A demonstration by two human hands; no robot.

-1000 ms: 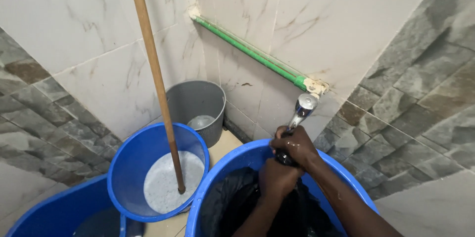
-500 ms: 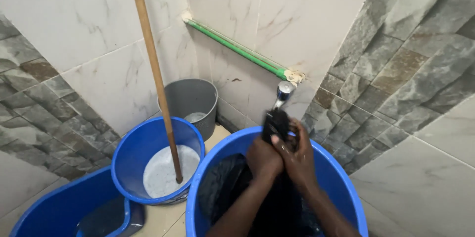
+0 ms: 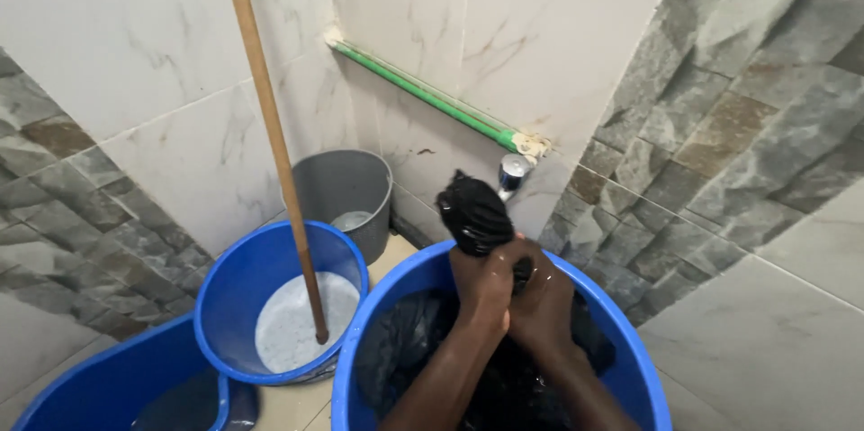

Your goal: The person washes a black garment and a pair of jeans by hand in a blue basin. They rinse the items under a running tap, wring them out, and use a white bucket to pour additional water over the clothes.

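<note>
Large blue plastic tub (image 3: 641, 368): it sits right under your hands and holds dark water and the rest of the wet black cloth. You lean over its near rim — too much weight there could tip it or slop water onto the pale tiled floor (image 3: 774, 341), which I judge would turn slippery.

Wet black cloth, bunched and twisted (image 3: 474, 212): its upper end sticks up above your fists, the rest hangs down into the tub. If you wring it this high, drips may fly past the rim toward the wall.

Left hand (image 3: 486, 282): clenched tight around the cloth, pressed against the other hand. A wet grip can slide — the bundle would splash back down.

Right hand (image 3: 543, 298): wrapped shut on the same twist of cloth, just beside the left.

Smaller round blue plastic bucket (image 3: 236, 287): stands to your left, touching or nearly touching the tub, with pale soapy water inside.

Long wooden stick (image 3: 270, 130): it stands slanted in that bucket, its upper end out of view, so I cannot tell what props it. An elbow swing could knock it over.

Grey plastic bucket (image 3: 337, 184): back in the corner, well clear.

Chrome tap under the green wall pipe (image 3: 513, 170): close behind the raised cloth; lifting further could strike it.
</note>
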